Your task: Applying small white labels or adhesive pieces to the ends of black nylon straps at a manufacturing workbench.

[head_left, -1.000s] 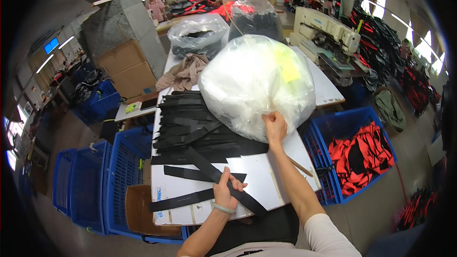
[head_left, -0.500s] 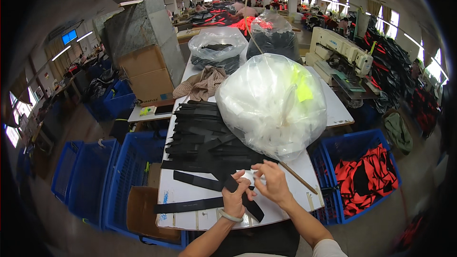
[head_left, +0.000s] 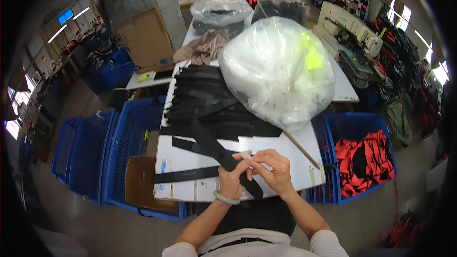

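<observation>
Both hands, left hand point(head_left: 234, 177) and right hand point(head_left: 273, 168), pinch a small white tag point(head_left: 246, 155) over a black strap point(head_left: 223, 157); beside them, a blue crate point(head_left: 333, 128) holds red garments point(head_left: 364, 159).

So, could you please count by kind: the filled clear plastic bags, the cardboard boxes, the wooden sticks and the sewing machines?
Filled clear plastic bags: 3
Cardboard boxes: 2
Wooden stick: 1
Sewing machine: 1
Total: 7
</observation>
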The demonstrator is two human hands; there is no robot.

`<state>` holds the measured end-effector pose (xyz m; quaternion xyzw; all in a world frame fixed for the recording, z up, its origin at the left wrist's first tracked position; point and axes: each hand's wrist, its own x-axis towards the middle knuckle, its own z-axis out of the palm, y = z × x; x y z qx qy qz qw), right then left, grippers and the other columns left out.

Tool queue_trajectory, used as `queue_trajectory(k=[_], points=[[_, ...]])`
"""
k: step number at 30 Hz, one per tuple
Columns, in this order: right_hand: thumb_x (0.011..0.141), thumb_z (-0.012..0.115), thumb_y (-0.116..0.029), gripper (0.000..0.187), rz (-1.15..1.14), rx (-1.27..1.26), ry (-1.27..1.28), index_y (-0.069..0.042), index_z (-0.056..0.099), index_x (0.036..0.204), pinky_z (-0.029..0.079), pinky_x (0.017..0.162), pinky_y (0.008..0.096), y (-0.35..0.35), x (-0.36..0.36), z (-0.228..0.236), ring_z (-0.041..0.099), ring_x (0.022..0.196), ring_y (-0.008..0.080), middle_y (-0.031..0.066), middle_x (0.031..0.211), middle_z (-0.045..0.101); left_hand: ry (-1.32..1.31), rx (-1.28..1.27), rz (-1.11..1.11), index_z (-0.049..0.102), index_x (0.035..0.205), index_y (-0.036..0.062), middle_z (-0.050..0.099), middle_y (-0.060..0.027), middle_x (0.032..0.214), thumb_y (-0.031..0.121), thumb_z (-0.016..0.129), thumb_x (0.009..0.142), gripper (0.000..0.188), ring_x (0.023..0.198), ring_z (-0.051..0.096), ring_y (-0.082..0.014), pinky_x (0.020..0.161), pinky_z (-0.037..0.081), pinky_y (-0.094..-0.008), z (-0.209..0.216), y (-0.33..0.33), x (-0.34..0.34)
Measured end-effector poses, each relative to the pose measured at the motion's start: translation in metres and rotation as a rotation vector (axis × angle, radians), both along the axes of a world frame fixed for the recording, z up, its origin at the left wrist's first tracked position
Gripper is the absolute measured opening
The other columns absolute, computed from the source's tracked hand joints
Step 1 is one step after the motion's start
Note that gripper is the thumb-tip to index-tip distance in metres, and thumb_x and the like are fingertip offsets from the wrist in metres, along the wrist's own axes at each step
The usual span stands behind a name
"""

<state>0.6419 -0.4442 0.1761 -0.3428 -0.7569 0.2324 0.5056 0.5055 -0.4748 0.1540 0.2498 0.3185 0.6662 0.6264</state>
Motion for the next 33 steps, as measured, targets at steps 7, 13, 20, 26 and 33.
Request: queue_trajectory(k=[7, 13, 20, 26, 33], points=[[0.072, 0.081, -0.012, 0.034, 0.018, -0.09, -0.041, 0.001, 0.064, 0.098, 0.05, 0.07, 0.0313, -0.012, -0.008, 0.014, 0.064, 0.08, 0.0246, 0.0124, 0.09, 0.064, -0.006, 0.026, 0.026, 0.065, 0.095, -0.0035, 0.062, -0.007, 0.082, 0.006, 0.063, 0.087, 0.012, 0.059, 0.056, -0.012, 0.061, 0.046, -0.0253, 0.006, 0.0, -0.009], [0.077, 0.078, -0.012, 0.021, 0.043, -0.497, 0.142, 0.002, 0.066, 0.089, 0.049, 0.066, 0.0243, -0.021, -0.006, -0.004, 0.064, 0.072, 0.0145, 0.0069, 0.076, 0.066, 0.024, 0.073, -0.007, 0.065, 0.09, -0.0043, 0.059, -0.0064, 0.085, 0.006, 0.065, 0.087, 0.01, 0.056, 0.053, -0.0129, 0.056, 0.044, -0.0265, -0.005, -0.005, -0.018], [0.075, 0.077, -0.005, 0.013, -0.006, -0.374, 0.164, 0.001, 0.067, 0.079, 0.047, 0.061, 0.0242, -0.027, 0.002, 0.009, 0.063, 0.067, 0.014, 0.0072, 0.072, 0.065, -0.322, -0.233, 0.038, 0.056, 0.075, 0.006, 0.045, -0.0025, 0.067, 0.039, 0.056, 0.096, 0.039, 0.049, 0.042, -0.0107, 0.054, 0.043, -0.0278, 0.0, 0.007, -0.025], [0.07, 0.077, -0.002, 0.013, 0.177, -0.228, -0.108, 0.0, 0.065, 0.073, 0.046, 0.056, 0.0276, -0.031, 0.013, 0.01, 0.06, 0.064, 0.018, 0.0076, 0.07, 0.064, -0.56, -0.262, -0.025, 0.053, 0.068, 0.0097, 0.042, 0.0017, 0.06, 0.049, 0.058, 0.091, 0.046, 0.041, 0.034, -0.0074, 0.047, 0.038, -0.0241, -0.005, 0.017, -0.044], [0.067, 0.075, -0.008, 0.021, 0.052, 0.024, -0.226, -0.005, 0.054, 0.069, 0.04, 0.051, 0.0348, -0.032, 0.001, 0.004, 0.051, 0.057, 0.0235, 0.0058, 0.065, 0.052, -0.525, -0.242, 0.008, 0.053, 0.068, 0.0092, 0.045, 0.0013, 0.062, 0.047, 0.058, 0.093, 0.045, 0.041, 0.035, -0.0081, 0.047, 0.039, -0.0254, 0.003, 0.012, -0.036]])
